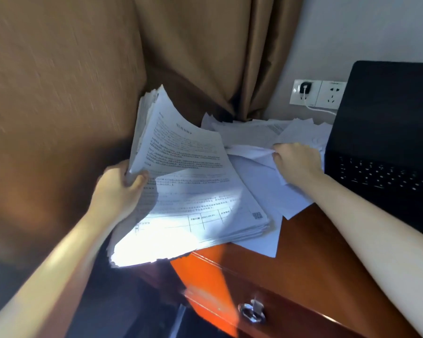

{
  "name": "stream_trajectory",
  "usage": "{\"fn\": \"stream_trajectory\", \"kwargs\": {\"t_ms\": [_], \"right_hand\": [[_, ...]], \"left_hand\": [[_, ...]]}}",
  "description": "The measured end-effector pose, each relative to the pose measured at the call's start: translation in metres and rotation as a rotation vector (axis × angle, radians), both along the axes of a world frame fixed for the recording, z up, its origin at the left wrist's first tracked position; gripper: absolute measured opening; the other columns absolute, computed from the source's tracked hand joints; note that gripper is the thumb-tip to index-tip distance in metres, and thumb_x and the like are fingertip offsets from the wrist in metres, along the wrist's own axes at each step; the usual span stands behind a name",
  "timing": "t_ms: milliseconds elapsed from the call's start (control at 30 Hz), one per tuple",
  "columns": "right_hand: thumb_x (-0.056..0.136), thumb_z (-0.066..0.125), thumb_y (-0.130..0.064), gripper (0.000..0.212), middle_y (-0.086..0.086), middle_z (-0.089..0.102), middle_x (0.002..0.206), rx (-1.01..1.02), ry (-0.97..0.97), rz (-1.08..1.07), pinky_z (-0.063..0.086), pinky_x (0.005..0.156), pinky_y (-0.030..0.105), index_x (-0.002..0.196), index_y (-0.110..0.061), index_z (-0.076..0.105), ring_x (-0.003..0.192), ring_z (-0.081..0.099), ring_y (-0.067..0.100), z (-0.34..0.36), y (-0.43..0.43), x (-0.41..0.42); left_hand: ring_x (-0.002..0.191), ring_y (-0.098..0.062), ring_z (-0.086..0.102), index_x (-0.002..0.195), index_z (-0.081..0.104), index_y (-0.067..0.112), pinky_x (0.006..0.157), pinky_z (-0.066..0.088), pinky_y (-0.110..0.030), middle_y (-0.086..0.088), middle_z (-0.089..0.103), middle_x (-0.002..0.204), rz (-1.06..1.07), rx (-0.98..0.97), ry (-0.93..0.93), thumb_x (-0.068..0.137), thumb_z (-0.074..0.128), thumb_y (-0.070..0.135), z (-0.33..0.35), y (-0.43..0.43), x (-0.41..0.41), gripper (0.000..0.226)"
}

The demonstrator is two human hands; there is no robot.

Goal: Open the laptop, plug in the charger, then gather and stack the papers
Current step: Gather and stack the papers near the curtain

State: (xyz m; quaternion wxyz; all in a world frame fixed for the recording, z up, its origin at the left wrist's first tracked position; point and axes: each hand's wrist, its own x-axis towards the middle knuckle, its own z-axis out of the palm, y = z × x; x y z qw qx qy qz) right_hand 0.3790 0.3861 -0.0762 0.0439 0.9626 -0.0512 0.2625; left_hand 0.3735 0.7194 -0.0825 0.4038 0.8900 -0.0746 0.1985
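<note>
- At far left, curtain (66, 98) hangs close behind the left hand (119, 185), whose fingers and thumb clamp the thick stack (193, 191) by its left edge
- Stack looks heavy and floppy (its near corner droops past the desk (310, 242) edge); I'd support it underneath, not by one edge
- Right hand (296, 161) pinches a few loose sheets (249, 152), light, easily creased, likely to slide
- More scattered papers (254, 131) lie behind, against the open laptop (386, 118), which hems in the right side; charger (304, 88) sits in the wall socket (330, 93)

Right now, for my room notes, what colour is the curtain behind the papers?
Plain golden brown. The curtain shows best in the head view, the only one.
</note>
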Motion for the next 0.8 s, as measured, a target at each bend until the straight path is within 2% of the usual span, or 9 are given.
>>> {"fn": "stream_trajectory", "kwargs": {"t_ms": [100,167,233,333,433,533,600,700,800], "right_hand": [[0.097,0.040,-0.014,0.031,0.014,0.052,0.078,0.223,-0.073,-0.097,0.035,0.061,0.033,0.068,-0.006,0.043,0.081,0.055,0.035,0.013,-0.008,0.004],[0.098,0.039,-0.015,0.032,0.011,0.044,0.078,0.341,-0.146,-0.192,0.032,0.062,0.033,0.066,-0.007,0.038,0.078,0.049,0.032,0.028,-0.013,0.005],[0.097,0.040,-0.014,0.032,0.011,0.042,0.078,0.464,-0.227,-0.220,0.034,0.063,0.035,0.066,-0.006,0.038,0.077,0.043,0.030,0.042,-0.021,0.004],[0.094,0.042,-0.012,0.041,0.007,0.036,0.061,0.503,-0.343,-0.050,0.028,0.057,0.033,0.057,-0.013,0.025,0.066,0.039,0.027,0.055,-0.018,-0.004],[0.094,0.043,-0.014,0.045,-0.002,0.026,0.053,0.375,-0.340,0.151,0.020,0.054,0.033,0.056,-0.020,0.020,0.056,0.028,0.025,0.061,0.007,-0.017],[0.092,0.035,-0.029,0.037,-0.008,0.026,0.053,0.194,-0.192,0.279,0.025,0.057,0.034,0.057,-0.025,0.025,0.059,0.034,0.024,0.055,0.028,-0.026],[0.096,0.038,-0.034,0.040,-0.003,0.033,0.054,0.150,0.068,0.371,0.025,0.053,0.033,0.058,-0.020,0.032,0.054,0.036,0.020,0.042,0.036,-0.030],[0.086,0.039,-0.058,0.045,0.001,0.058,0.071,0.236,0.388,0.489,0.040,0.062,0.032,0.073,-0.018,0.055,0.066,0.052,0.015,0.023,0.042,-0.035],[0.081,0.030,-0.068,0.058,0.005,0.048,0.066,0.424,0.431,0.474,0.037,0.063,0.036,0.067,-0.015,0.045,0.063,0.046,0.019,0.013,0.036,-0.030]], "left_hand": [[0.083,-0.018,0.053,0.114,0.062,0.008,0.064,0.036,-0.024,-0.003,0.059,0.095,-0.002,-0.050,0.082,0.093,0.055,0.019,0.012,-0.004,0.007,0.024],[0.081,-0.016,0.052,0.116,0.062,0.011,0.059,0.034,-0.020,-0.002,0.060,0.098,-0.015,-0.085,0.113,0.093,0.055,0.020,0.015,-0.006,0.011,0.025],[0.080,-0.015,0.054,0.118,0.063,0.012,0.064,0.037,-0.019,-0.004,0.064,0.104,-0.027,-0.101,0.139,0.093,0.056,0.022,0.016,-0.008,0.015,0.028],[0.069,-0.001,0.052,0.119,0.063,0.011,0.056,0.035,-0.009,0.001,0.062,0.101,-0.083,-0.181,0.196,0.093,0.056,0.020,0.015,-0.020,0.028,0.028],[0.068,-0.003,0.055,0.114,0.065,0.007,0.059,0.040,-0.016,-0.001,0.064,0.096,-0.148,-0.279,0.245,0.093,0.056,0.016,0.020,-0.043,0.044,0.024],[0.069,-0.014,0.058,0.100,0.066,0.009,0.057,0.045,-0.020,-0.007,0.064,0.092,-0.160,-0.263,0.311,0.094,0.054,0.015,0.024,-0.065,0.061,0.015],[0.087,-0.030,0.064,0.094,0.065,0.003,0.068,0.048,-0.028,-0.015,0.067,0.096,-0.141,-0.169,0.350,0.094,0.048,0.023,0.024,-0.075,0.075,0.027],[0.112,-0.035,0.055,0.113,0.061,-0.004,0.089,0.039,-0.034,-0.021,0.061,0.120,-0.099,-0.160,0.433,0.100,0.029,0.039,0.025,-0.084,0.090,0.055],[0.115,-0.030,0.053,0.124,0.056,0.004,0.094,0.034,-0.033,-0.015,0.059,0.121,-0.071,-0.290,0.471,0.100,0.018,0.050,0.016,-0.086,0.096,0.065]]}}
